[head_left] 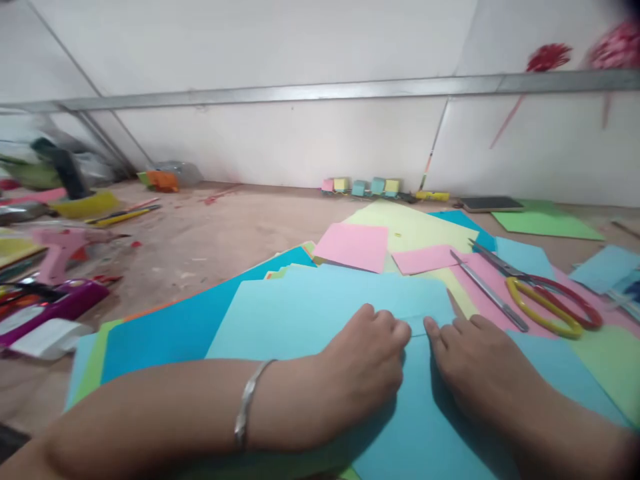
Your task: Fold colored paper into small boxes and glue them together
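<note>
My left hand [367,367], with a silver bracelet on the wrist, is closed with its knuckles up. My right hand [470,357] is curled, thumb side toward the left one. Between them runs a narrow light blue paper strip [417,325], its ends at the fingers of both hands. The fingertips are partly hidden. Under both hands lie light blue paper sheets [280,307], on top of a darker blue sheet [155,340]. To the right of my right hand are scissors [545,303] with yellow and red handles and a slim metal cutter or pen [490,290].
Pink paper [353,247] and pale yellow paper [415,227] lie behind the hands. Small coloured paper blocks [359,187] line the wall. At left are a pink glue gun [55,253], a purple tool [65,303] and a white block [53,339]. A dark phone-like slab [490,204] rests at back right.
</note>
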Available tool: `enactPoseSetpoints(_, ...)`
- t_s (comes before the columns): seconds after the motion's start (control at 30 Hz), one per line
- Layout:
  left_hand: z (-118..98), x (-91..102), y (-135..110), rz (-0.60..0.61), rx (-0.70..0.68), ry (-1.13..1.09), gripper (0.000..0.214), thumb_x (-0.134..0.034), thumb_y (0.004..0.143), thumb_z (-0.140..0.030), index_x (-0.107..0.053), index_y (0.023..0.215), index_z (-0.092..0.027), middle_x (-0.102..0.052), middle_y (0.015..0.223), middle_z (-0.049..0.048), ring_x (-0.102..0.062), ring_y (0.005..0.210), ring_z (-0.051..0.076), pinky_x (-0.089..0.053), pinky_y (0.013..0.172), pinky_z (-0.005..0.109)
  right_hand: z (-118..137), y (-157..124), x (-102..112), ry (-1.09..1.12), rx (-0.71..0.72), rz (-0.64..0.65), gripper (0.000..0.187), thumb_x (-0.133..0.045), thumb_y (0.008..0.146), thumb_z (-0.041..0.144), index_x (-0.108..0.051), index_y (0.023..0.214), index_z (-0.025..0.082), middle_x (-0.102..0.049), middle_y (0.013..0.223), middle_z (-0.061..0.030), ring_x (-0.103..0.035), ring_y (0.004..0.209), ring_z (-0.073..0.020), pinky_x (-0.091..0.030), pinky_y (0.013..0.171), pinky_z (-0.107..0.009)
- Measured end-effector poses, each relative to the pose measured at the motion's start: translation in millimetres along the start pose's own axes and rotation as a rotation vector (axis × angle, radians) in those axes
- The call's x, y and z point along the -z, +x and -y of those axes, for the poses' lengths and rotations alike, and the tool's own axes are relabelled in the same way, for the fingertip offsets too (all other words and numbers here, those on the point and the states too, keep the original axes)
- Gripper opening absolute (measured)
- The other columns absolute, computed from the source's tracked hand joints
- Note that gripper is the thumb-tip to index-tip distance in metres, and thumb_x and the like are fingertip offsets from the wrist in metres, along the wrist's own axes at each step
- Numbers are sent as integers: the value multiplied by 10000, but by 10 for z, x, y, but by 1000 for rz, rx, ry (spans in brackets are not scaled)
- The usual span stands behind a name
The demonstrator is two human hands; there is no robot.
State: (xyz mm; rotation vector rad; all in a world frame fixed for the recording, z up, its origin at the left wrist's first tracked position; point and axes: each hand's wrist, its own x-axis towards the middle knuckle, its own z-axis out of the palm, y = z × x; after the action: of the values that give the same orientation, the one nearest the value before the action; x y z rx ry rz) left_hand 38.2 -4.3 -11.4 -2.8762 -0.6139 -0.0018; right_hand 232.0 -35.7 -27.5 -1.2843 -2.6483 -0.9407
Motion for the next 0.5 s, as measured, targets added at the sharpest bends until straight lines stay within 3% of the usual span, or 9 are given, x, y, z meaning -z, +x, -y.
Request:
enactPoseSetpoints(0.1,-43,-51,-87,11,33,60,143,-656,804,-182,-624,665,-163,-508,756,67,-434,690,208,-277,531,343,9,-19,28,9,-19,22,389,-507,666,-31,-730,976,45,-599,526,-56,-539,490,-198,-257,529,-331)
enactPoseSetpoints(0.17,-81,-104,-118,-30,64,77,168,-648,846,-292,-650,770,-142,-542,826,87,-471,768,232,-339,596,354,40,-28,45,-12,-48,7,379,-508,692,-16,-721,1001,38,-595,533,-56,-536,498,-196,-262,539,-335)
enactPoseSetpoints(0.27,-118,-135,-92,-74,139,29,622,-571,811,-666,-651,978,-72,-585,996,152,-506,862,265,-401,692,377,95,7,72,8,-75,35,418,-516,745,37,-675,1131,67,-603,573,-43,-549,539,-209,-298,579,-350)
enactPoseSetpoints(0.37,-110,-68,-9,19,162,-22,864,-615,674,-764,-605,1143,-39,-615,1059,164,-539,826,244,-428,704,359,100,96,99,103,-46,235,493,-519,787,77,-589,1275,93,-639,612,-34,-582,570,-216,-339,618,-361)
enactPoseSetpoints(0.5,-87,38,82,170,196,-56,827,-675,674,-707,-588,1208,-81,-658,1058,158,-586,818,242,-444,689,344,17,171,126,170,-63,510,606,-521,787,59,-472,1391,46,-683,650,-71,-636,605,-219,-375,649,-363)
